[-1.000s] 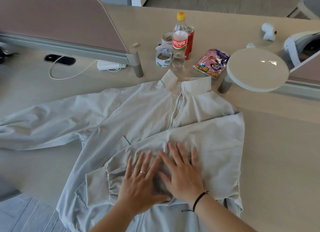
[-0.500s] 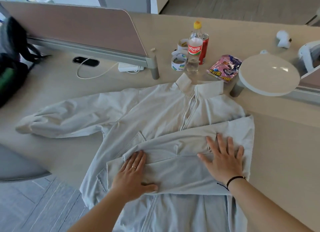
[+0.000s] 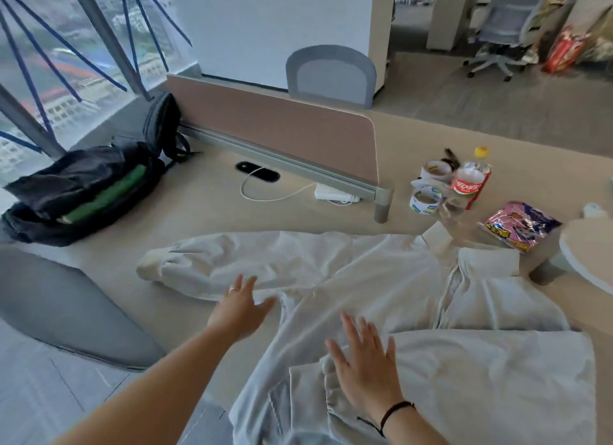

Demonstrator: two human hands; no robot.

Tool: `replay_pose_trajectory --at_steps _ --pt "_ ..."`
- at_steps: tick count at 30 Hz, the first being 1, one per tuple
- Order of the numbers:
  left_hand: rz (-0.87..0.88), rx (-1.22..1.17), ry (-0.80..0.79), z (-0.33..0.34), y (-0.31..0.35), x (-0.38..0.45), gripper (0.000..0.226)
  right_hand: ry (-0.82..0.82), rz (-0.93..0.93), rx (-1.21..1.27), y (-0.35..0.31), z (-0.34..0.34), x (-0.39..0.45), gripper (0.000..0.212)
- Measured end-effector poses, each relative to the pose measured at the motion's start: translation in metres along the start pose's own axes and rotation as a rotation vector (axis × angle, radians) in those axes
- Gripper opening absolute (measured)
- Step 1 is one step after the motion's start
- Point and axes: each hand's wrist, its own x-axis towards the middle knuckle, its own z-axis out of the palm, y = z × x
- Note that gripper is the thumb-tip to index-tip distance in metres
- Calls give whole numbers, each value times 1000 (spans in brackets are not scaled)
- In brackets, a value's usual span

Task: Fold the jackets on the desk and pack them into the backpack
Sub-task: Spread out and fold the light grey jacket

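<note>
Pale cream cotton-like jacket [image 3: 381, 288], zip front, stand collar, elastic-gathered cuffs; spread face-up on beige laminate desk [image 3: 205, 219], hem hanging over near edge. Soft, matte, lightly creased.

Progress, judged from present lay: early. One sleeve folded across lower chest, cuff [image 3: 326, 388] lying at centre front. Other sleeve [image 3: 232, 262] fully extended toward window side, not yet folded in. Body not yet folded; nothing of this jacket packed.

Left hand [image 3: 240, 308]: fingers straight and slightly spread, ring on one finger, tips at lower edge of extended sleeve near armpit seam; contact with cloth not certain. No grip.

Right hand [image 3: 365, 368]: flat, fingers spread wide, palm down on folded sleeve beside gathered cuff; dark cord bracelet at wrist.

Black nylon backpack [image 3: 83, 192]: slumped on far left of desk, well apart from jacket, mouth open, green item showing inside.

Remaining, as judged: fold second sleeve, fold body, carry to backpack, insert.

Other items: pink-brown felt divider [image 3: 282, 126] on grey metal rail; white cable [image 3: 265, 196]; tape rolls [image 3: 426, 199]; clear plastic cola bottle [image 3: 466, 186], yellow cap; glossy pink snack packet [image 3: 517, 225]; grey chair back [image 3: 331, 74].
</note>
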Motion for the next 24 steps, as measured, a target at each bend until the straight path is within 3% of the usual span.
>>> replay_pose_trajectory --at_steps 4,8,10,13,16,18,21,24 --pt "-161 -204 39 -47 -55 72 83 1 -31 -63 -66 2 46 77" --pt "-198 -77 87 -105 -126 136 70 -26 -78 -200 -142 19 94 92" --pt "-231 -1 39 -126 -159 162 67 -56 -117 -257 -178 34 119 85" --pt "-243 75 -93 -135 -206 196 92 -151 -138 -258 -226 57 152 67" --pt "-148 198 -193 -129 -242 221 112 -282 -140 -224 -256 82 171 58" --pt "-101 246 -225 -124 -254 230 106 -364 -128 -276 -261 96 173 62" --pt "-65 285 -223 -117 -261 239 81 -423 -130 -316 -256 105 175 85" --pt "-49 247 -200 -117 -258 243 51 -442 -123 -318 -253 99 176 61"
